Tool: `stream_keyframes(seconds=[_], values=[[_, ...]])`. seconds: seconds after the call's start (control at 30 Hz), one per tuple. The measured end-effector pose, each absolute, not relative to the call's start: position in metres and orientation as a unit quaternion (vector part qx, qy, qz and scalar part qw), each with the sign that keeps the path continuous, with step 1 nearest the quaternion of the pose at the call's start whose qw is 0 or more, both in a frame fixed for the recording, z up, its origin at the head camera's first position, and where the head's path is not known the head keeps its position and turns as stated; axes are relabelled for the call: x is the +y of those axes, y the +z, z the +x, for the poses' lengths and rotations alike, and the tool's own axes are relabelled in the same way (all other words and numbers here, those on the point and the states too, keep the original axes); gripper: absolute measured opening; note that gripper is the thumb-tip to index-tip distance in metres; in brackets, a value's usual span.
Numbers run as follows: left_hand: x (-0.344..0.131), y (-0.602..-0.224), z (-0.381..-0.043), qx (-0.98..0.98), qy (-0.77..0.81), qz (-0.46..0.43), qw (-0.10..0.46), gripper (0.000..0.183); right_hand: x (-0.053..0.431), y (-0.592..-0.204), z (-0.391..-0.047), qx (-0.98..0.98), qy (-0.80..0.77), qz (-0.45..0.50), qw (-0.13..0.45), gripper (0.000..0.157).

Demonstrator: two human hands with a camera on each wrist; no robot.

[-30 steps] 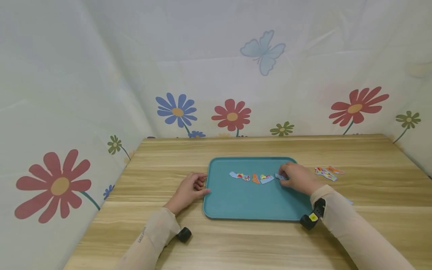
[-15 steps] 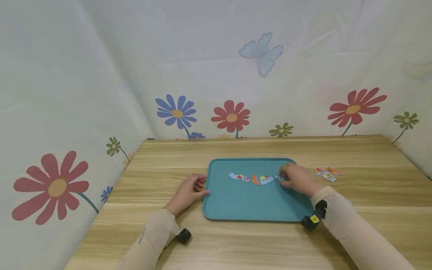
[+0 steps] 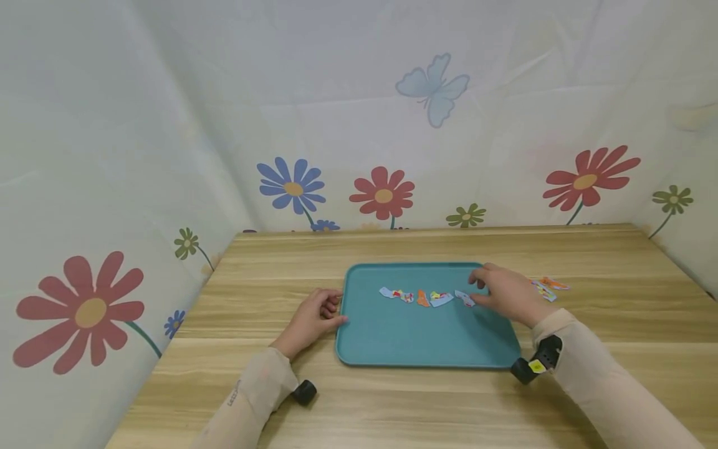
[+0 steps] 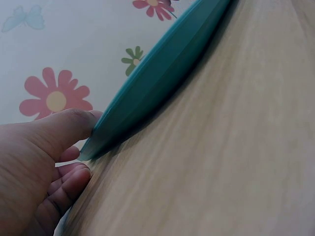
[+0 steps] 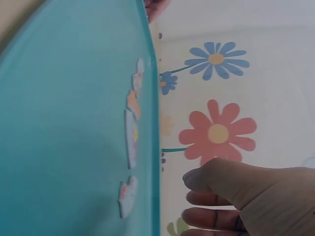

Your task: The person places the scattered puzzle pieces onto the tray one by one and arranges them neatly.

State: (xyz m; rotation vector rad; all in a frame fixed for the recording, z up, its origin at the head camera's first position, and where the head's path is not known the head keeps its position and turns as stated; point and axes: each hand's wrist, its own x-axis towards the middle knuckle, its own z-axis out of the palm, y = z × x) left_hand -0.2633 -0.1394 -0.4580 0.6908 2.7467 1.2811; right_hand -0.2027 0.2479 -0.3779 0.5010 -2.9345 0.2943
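Colourful pieces (image 3: 441, 300) in row inside teal tray (image 3: 421, 343).

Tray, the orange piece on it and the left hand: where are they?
Tray (image 3: 421, 340): head view, on its bare near part.
Orange piece (image 3: 423, 299): head view, on its middle.
Left hand (image 3: 310, 318): head view, on its middle.

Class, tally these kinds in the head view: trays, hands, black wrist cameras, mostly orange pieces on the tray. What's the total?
Trays: 1, the teal tray
Hands: 2, left hand and right hand
Black wrist cameras: 2, left camera and right camera
Orange pieces: 1, the orange piece
Total: 6
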Motion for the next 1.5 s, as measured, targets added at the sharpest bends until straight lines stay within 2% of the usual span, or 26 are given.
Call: stream_keyframes(seconds=[0.53,0.83,1.5], values=[[-0.138,-0.459,-0.262,0.881,0.412,0.231,0.013,0.050,0.265,-0.361,-0.175,-0.975,0.122,0.166,0.084,0.025],[-0.137,-0.459,-0.262,0.882,0.409,0.232,0.019,0.050,0.282,-0.363,-0.161,-0.981,0.120,0.139,0.060,0.029],[-0.139,-0.455,-0.263,0.881,0.409,0.237,0.012,0.050,0.309,-0.376,-0.146,-0.977,0.091,0.178,0.072,0.020]])
